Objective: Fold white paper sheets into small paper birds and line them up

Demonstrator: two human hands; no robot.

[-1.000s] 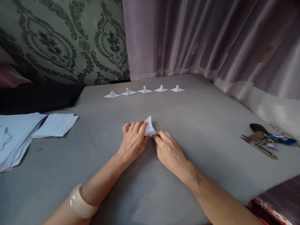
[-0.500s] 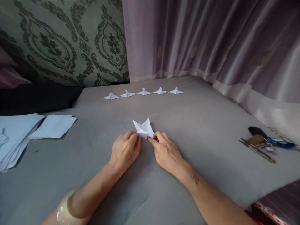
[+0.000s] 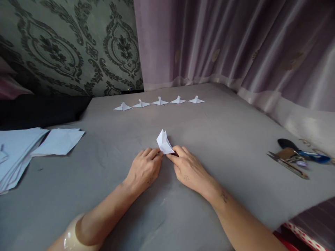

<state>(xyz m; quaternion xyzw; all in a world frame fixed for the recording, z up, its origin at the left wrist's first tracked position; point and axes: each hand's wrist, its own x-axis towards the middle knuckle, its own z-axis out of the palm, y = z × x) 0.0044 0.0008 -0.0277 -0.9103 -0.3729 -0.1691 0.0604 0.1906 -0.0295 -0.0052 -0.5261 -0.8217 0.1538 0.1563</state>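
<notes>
A partly folded piece of white paper [image 3: 164, 143] stands between my two hands, its pointed tips upward and away from me. My left hand [image 3: 146, 163] pinches its lower left corner, fingers closed. On the lower right edge, my right hand [image 3: 186, 164] grips the paper between thumb and fingers. Both fingertips partly cover the bottom of the fold. Farther back, several white folded paper birds [image 3: 159, 101] sit in a row on the grey cloth surface [image 3: 225, 139].
To the left lie a stack of white paper sheets [image 3: 18, 150] and a smaller pile of paper squares [image 3: 59, 141]. A black cloth [image 3: 39, 109] is behind them. At the right are thread snips [image 3: 289, 165] and a blue-handled tool [image 3: 314, 156]. A purple curtain [image 3: 209, 42] hangs behind.
The paper's two spread points have come together into a narrower upright shape. My left hand has shifted slightly to the right; my right hand stays on the paper.
</notes>
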